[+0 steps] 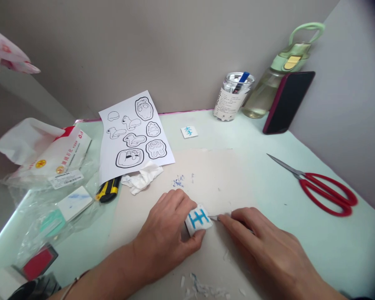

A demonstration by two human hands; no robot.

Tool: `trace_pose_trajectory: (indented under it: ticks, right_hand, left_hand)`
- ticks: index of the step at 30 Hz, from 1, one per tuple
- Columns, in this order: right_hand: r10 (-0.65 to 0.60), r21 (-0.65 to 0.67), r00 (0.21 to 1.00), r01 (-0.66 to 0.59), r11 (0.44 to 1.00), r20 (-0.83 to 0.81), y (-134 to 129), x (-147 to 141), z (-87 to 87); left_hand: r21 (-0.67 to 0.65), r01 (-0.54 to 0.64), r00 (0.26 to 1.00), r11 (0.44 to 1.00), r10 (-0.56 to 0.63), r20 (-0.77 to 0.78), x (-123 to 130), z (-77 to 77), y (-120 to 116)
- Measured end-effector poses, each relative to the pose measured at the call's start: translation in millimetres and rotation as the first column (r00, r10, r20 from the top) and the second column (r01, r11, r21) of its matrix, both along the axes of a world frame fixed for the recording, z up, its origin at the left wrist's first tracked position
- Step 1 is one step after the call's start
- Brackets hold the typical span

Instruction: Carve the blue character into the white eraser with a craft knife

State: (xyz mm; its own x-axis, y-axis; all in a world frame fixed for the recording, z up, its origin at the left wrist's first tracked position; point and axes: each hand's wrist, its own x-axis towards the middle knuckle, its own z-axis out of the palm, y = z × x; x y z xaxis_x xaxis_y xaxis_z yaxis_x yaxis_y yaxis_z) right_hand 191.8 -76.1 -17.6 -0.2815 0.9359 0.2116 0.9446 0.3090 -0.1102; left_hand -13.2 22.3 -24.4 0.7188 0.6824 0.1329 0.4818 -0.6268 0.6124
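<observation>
Pale curled shavings (203,289) lie nearest me, below my left hand (171,225), which pinches a white square block with blue strokes (198,218) by opposite edges, a sound hold: it looks light, firm yet crumbly. My right hand (259,235) grips a thin metal blade (213,218) beside it.

The right hand (262,243) mostly hides the knife (214,218).

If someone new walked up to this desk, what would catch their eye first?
Probably the big red-handled scissors, lying open-handled at the right. Next, the bright blue character on the small white block at front center, held by the left hand while the right brings a thin blade to its edge.
</observation>
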Motion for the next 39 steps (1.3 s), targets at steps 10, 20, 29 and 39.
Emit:
trace_pose_trajectory:
  ticks: [10, 20, 29, 39]
  right_hand:
    - [0.007, -0.015, 1.0, -0.007, 1.0, 0.001, -2.9, 1.3, -1.3]
    - [0.031, 0.086, 0.999, -0.028, 0.996, -0.041, 3.2, -2.4, -4.7]
    - [0.01, 0.049, 1.0, -0.008, 0.999, -0.029, 4.3, -4.8, 1.2]
    - [-0.016, -0.025, 0.999, 0.015, 1.0, -0.048, 5.5, -3.3, 0.9]
  left_hand:
    - [0.005, 0.0, 1.0, 1.0, 0.0, -0.019, 0.5, 1.5, 0.5]
    - [0.014, 0.009, 1.0, 1.0, -0.009, -0.02, 0.8, 1.3, -0.8]
    - [0.01, 0.014, 1.0, 1.0, -0.014, -0.029, 0.5, 1.6, 0.1]
    - [0.026, 0.014, 1.0, 1.0, -0.013, -0.022, -0.2, 1.9, -0.5]
